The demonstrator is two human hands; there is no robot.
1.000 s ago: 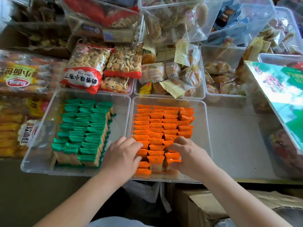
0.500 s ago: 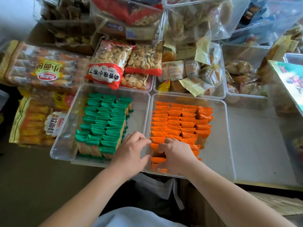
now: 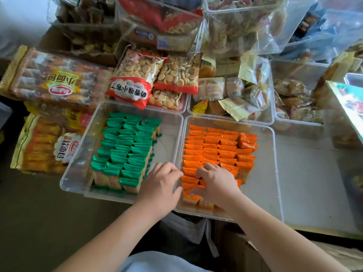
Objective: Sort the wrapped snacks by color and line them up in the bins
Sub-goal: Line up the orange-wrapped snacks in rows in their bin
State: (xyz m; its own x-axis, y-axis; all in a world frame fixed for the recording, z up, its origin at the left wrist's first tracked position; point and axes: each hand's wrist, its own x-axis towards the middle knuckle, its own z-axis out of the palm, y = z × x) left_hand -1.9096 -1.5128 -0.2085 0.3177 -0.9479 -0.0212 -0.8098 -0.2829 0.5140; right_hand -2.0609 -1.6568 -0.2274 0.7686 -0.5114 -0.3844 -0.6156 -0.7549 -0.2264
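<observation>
Fingers [image 3: 204,169] of the right hand [image 3: 218,183] curl round front orange snacks [image 3: 216,146]; left hand [image 3: 161,185] curled alongside, hold unclear.

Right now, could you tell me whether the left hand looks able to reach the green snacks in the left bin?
Probably yes. The left hand sits beside the near green snacks, the left bin has no lid, and nothing lies between them; it need only leave the orange snacks.

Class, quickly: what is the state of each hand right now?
Left hand: fingers curled beside the orange snacks; whether it grips any cannot be told.
Right hand: grips orange snacks.
</observation>
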